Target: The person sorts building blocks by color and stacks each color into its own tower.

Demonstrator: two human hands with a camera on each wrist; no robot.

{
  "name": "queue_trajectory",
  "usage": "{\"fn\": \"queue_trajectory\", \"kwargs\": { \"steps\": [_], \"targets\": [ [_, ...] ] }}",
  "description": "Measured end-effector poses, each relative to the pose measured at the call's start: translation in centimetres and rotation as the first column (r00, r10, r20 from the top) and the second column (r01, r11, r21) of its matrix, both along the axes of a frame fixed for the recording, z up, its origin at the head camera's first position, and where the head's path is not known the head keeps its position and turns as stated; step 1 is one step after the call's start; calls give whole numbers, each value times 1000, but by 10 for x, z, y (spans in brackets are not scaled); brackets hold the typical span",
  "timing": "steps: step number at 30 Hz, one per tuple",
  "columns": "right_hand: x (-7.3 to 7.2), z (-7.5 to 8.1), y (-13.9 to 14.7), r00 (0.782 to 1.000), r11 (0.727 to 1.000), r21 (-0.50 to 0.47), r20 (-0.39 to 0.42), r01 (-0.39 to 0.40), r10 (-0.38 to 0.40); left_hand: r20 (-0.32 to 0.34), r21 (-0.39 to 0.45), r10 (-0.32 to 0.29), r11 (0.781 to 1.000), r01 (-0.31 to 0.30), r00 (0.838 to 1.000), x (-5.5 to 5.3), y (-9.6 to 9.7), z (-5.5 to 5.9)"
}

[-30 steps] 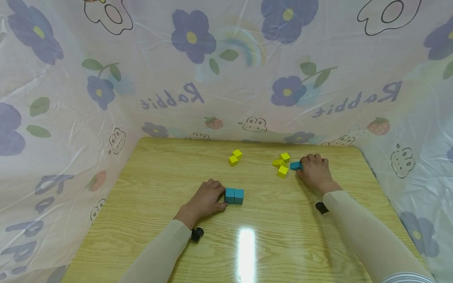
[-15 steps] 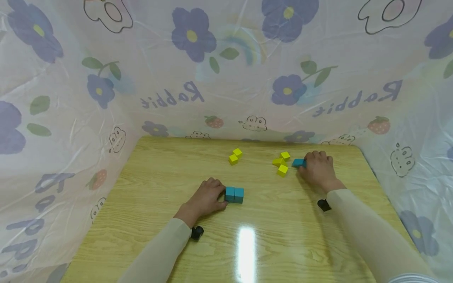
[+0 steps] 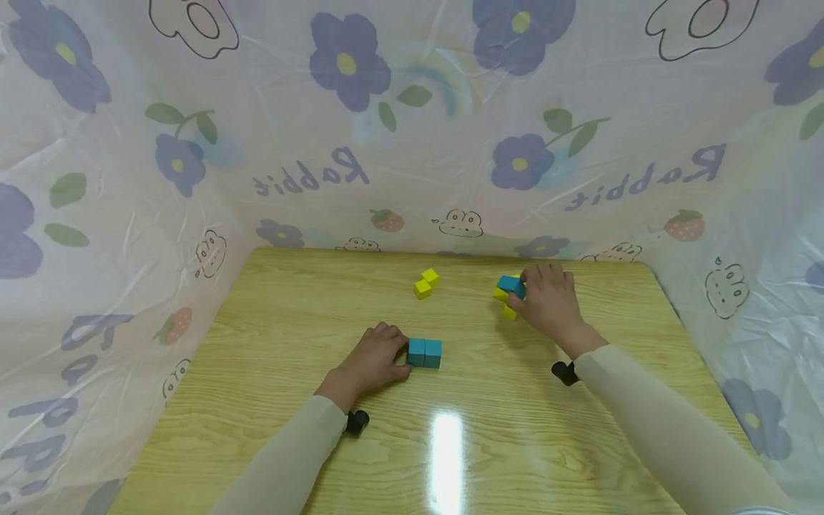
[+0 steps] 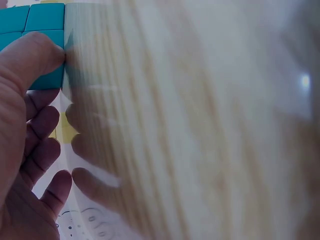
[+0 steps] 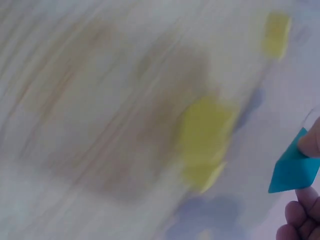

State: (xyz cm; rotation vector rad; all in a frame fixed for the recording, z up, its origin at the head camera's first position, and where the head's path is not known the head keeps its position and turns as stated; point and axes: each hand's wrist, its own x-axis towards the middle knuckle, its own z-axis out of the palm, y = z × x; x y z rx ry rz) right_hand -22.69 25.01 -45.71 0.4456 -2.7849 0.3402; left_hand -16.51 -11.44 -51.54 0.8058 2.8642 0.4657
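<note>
My left hand (image 3: 370, 361) pinches the left end of a close-set group of blue cubes (image 3: 425, 352) on the table, thumb on the near side and fingers on the far side. Seams between the cubes show beside the thumb in the left wrist view. My right hand (image 3: 548, 304) holds a blue wedge-shaped block (image 3: 511, 285) between thumb and fingers. It overlaps the yellow blocks (image 3: 500, 294) in the head view, covering part of them. In the right wrist view the wedge block (image 5: 295, 172) appears above the tabletop, its slanted end pointing away from the fingers.
Two yellow cubes (image 3: 423, 289) lie corner to corner toward the back middle of the wooden table (image 3: 290, 300). A patterned cloth (image 3: 425, 129) hangs at the back and both sides. Light glares off the table's front (image 3: 447, 458).
My right hand has moved left with the blue wedge block, from beside the yellow blocks to over them. The left hand and blue cubes stay put.
</note>
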Motion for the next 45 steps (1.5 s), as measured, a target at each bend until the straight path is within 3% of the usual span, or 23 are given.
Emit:
{"fn": "queue_trajectory", "kwargs": {
  "steps": [5,15,22,32,45],
  "targets": [
    [17,8,-40,984,989,29,-101,-146,149,-1,11,-1,1000,1,1000,0,0,-1],
    [48,16,-102,952,953,62,-70,-295,299,6,12,10,1000,-11,1000,0,1,0],
    [58,13,-124,946,942,84,29,-324,323,-8,6,2,1000,-2,1000,-2,0,-2],
    [62,9,-135,927,919,118,56,-375,371,-38,14,-8,1000,9,999,0,0,-2],
    [63,2,-137,922,910,150,40,-387,386,-43,21,-7,1000,8,999,0,0,-2]
  ]
}}
